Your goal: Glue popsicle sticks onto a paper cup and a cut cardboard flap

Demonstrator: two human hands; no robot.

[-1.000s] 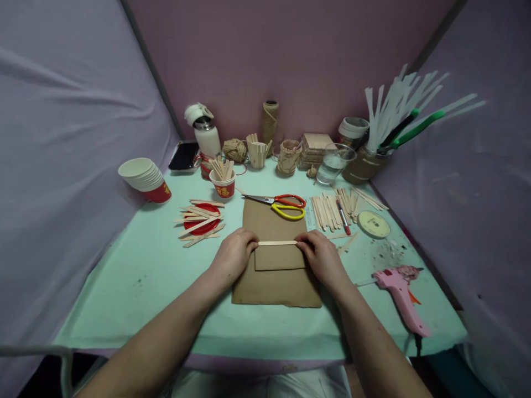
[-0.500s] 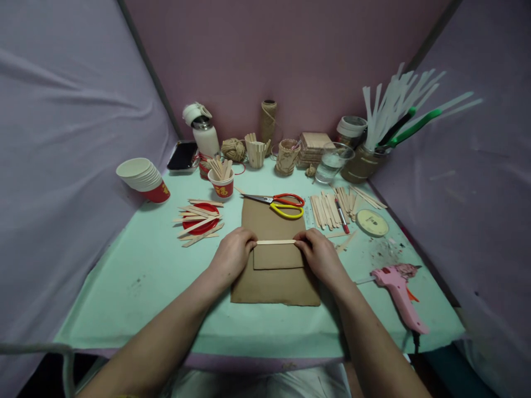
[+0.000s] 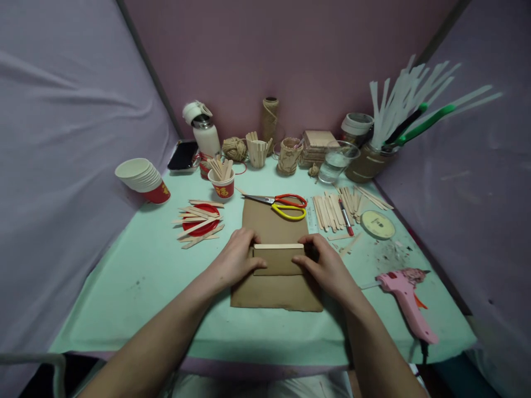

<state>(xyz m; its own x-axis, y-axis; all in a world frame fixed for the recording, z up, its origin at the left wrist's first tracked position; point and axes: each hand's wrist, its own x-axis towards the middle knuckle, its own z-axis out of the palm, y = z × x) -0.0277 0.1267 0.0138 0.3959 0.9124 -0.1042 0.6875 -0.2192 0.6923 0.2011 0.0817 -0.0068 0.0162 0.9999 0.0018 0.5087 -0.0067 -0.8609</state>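
Note:
A small cardboard piece [image 3: 279, 264] lies on a larger cardboard sheet [image 3: 276, 293], with a flat wooden craft stick [image 3: 279, 246] along its far edge. My left hand [image 3: 237, 255] grips the small piece's left side, thumb on its face and fingers by the stick's left end. My right hand [image 3: 321, 261] holds the right side likewise, its thumb on the face and its fingertips by the stick's right end. Beyond the hands, scissors [image 3: 277, 203] with red and yellow handles rest across the far part of the sheet.
Loose sticks lie over a red lid [image 3: 203, 228] on the left. More sticks [image 3: 329, 212], a marker [image 3: 345, 218] and a pink glue gun [image 3: 407, 304] are on the right. Along the back stand a bottle [image 3: 206, 137], twine [image 3: 270, 121] and a plastic cup of water [image 3: 334, 166].
Both hands have let go of the stick's ends. Their thumbs have come down onto the small cardboard piece, and the stick now lies along its far edge. The view has shifted slightly.

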